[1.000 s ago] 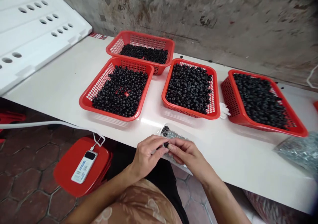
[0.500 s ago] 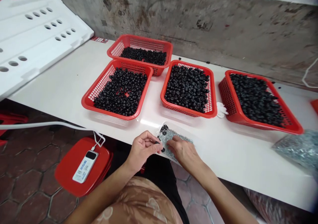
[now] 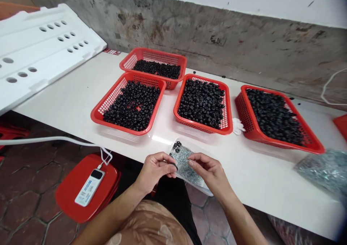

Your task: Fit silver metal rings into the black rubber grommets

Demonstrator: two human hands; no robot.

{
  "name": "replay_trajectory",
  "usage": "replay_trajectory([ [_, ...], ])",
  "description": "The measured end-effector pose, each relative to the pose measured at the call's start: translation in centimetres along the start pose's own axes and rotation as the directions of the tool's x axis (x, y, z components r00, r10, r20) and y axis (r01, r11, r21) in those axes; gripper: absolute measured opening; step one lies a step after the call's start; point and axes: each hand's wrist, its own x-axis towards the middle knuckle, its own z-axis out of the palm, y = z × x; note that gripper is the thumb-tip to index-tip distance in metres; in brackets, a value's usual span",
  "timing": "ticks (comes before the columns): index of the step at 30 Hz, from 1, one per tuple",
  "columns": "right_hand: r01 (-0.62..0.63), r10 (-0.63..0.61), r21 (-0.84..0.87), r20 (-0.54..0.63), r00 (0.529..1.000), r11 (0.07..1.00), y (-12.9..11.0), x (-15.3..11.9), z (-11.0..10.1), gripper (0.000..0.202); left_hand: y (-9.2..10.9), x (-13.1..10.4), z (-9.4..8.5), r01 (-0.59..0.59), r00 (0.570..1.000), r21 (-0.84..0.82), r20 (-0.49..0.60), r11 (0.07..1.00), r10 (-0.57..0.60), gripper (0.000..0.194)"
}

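Between the thumb and fingers of my left hand [image 3: 155, 169] is a small black round part [image 3: 175, 166], held over the left edge of a clear plastic tray [image 3: 206, 191]. My right hand [image 3: 210, 169] is closed in a pinch above the tray; whatever its fingertips hold is too small to name. Many tiny shiny metal pieces [image 3: 186, 169] fill the tray. A few black ring-like parts [image 3: 177, 146] lie in its far left corner.
Red baskets of black parts stand behind the tray: left [image 3: 94, 118], middle [image 3: 230, 119], right [image 3: 320, 149], back [image 3: 123, 64]. A white foam board [image 3: 54, 56] leans at left. A bag of metal pieces [image 3: 322, 167] lies right. A power bank [image 3: 90, 188] sits on a red stool [image 3: 67, 201].
My right hand has lifted out of the metal pieces and moved slightly right, its fingertips now pinched. My left hand still holds the black part. The camera view has tilted up a little.
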Motion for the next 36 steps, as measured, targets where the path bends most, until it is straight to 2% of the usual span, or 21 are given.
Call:
replay_trajectory([
  [2, -0.02, 0.02, 0.083, 0.006, 1.0, 0.996, -0.4, -0.6, 0.2, 0.03, -0.1, 0.0, 0.1, 0.026, 0.999, 0.002, 0.021, 1.0, -0.026, 0.025],
  [5, 0.013, -0.015, 0.094, 0.019, 1.0, 0.995, -1.3, -1.5, 0.7, 0.026, -0.1, 0.0, 0.3, 0.063, 0.996, -0.031, 0.062, 0.998, -0.061, 0.027],
  [10, 0.19, -0.187, -0.05, 0.052, 0.981, 0.981, -2.5, -2.4, 1.5, 0.017, -0.2, -0.1, 0.5, 0.063, 0.994, -0.089, 0.091, 0.994, -0.055, 0.033],
  [15, 0.317, -0.31, -0.168, 0.067, 0.948, 0.934, -3.1, -2.6, 2.0, 0.015, -0.3, -0.1, 0.6, 0.056, 0.997, -0.068, 0.056, 0.996, -0.052, 0.035],
  [20, 0.445, -0.443, -0.257, 0.071, 0.894, 0.858, -3.4, -2.9, 2.2, 0.012, -0.2, -0.1, 0.8, 0.067, 0.997, -0.086, 0.046, 0.994, -0.063, 0.042],
  [22, 0.499, -0.516, -0.355, 0.052, 0.855, 0.791, -3.0, -3.2, 2.5, 0.012, -0.3, -0.2, 0.8, 0.067, 0.997, -0.078, 0.049, 0.995, -0.063, 0.044],
  [25, 0.563, -0.67, -0.598, 0.058, 0.74, 0.571, -1.7, -4.2, 3.6, 0.024, -0.4, -0.4, 0.6, 0.075, 0.996, -0.068, 0.048, 0.995, -0.072, 0.043],
  [26, 0.559, -0.712, -0.673, 0.069, 0.699, 0.484, -1.1, -4.6, 4.2, 0.031, -0.5, -0.4, 0.4, 0.086, 0.996, -0.072, 0.044, 0.994, -0.083, 0.042],
  [28, 0.509, -0.743, -0.768, 0.066, 0.666, 0.388, 0.0, -5.2, 5.7, 0.041, -0.6, -0.5, 0.2, 0.106, 0.994, -0.091, 0.027, 0.99, -0.104, 0.04],
  [32, 0.419, -0.707, -0.805, -0.001, 0.707, 0.42, 1.5, -5.8, 8.1, 0.052, -0.6, -0.6, -0.1, 0.103, 0.994, -0.126, -0.019, 0.987, -0.106, 0.039],
  [34, 0.431, -0.71, -0.778, -0.028, 0.704, 0.458, 1.4, -5.6, 8.2, 0.054, -0.6, -0.7, -0.3, 0.104, 0.994, -0.135, -0.028, 0.985, -0.108, 0.037],
  [36, 0.473, -0.704, -0.711, -0.043, 0.709, 0.52, 0.9, -5.3, 7.4, 0.05, -0.5, -1.0, -0.5, 0.108, 0.994, -0.145, -0.013, 0.984, -0.111, 0.034],
])
